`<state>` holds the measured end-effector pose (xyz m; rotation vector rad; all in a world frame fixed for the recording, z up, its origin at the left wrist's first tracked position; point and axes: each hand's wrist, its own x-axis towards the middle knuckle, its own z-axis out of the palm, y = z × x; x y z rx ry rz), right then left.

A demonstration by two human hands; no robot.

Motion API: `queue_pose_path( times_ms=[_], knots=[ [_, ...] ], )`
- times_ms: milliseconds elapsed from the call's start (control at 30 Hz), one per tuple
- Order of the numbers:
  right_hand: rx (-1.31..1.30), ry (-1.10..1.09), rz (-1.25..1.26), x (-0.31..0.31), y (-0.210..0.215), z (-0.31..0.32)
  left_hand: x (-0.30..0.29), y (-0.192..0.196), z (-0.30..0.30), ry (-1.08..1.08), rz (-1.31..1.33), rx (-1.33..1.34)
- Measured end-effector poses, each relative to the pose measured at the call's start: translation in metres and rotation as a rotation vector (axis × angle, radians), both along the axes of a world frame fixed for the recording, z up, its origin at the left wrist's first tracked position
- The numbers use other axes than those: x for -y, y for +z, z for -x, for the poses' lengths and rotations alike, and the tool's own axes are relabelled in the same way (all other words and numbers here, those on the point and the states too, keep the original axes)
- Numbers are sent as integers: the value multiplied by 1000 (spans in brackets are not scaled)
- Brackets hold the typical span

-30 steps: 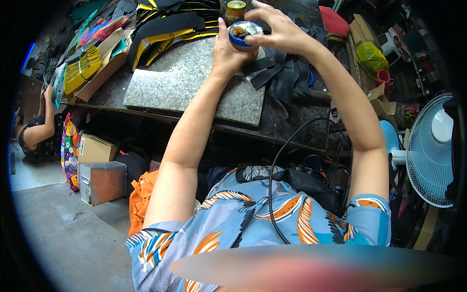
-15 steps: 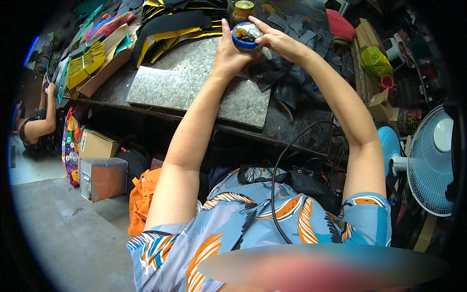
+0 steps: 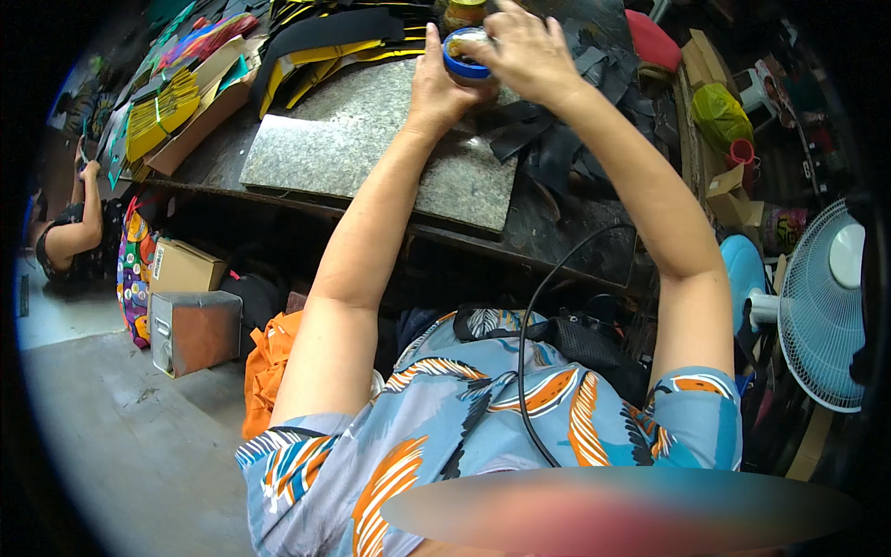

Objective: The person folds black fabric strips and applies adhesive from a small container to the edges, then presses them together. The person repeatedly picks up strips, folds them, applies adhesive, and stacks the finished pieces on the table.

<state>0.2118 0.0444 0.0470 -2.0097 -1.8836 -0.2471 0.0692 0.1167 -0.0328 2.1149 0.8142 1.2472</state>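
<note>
blue tin, left hand cupping, right hand arched over

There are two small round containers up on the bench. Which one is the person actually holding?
The blue-rimmed tin, gripped by the left hand with the right hand over it. The brown jar behind stands untouched.

A dark workbench carries a grey stone slab, black scraps and yellow-black cut pieces.

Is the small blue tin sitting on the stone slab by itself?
No, the left hand holds the blue tin up while the right hand covers its top.
</note>
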Motion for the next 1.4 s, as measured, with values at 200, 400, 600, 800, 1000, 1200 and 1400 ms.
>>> queue_pose_path(
  times_ms=[200,400,600,800,1000,1200,1400],
  knots=[
    [100,227,-169,28,-8,2,0,-3,-3,24,-83,-37],
    [-90,338,182,139,55,-50,-9,4,0,-6,5,8],
    [-549,-118,32,262,77,-61,-17,20,-19,39,2,-240],
    [-519,-276,-103,345,66,-59,-33,4,-88,17,-51,-90],
    [-646,-472,-198,409,48,-43,-59,-9,-131,96,88,-124],
    [-689,-546,-204,434,28,-36,-35,12,-94,211,-104,-468],
    [-747,-557,-206,415,17,-36,-5,15,-51,-150,-78,-303]
  ],
)
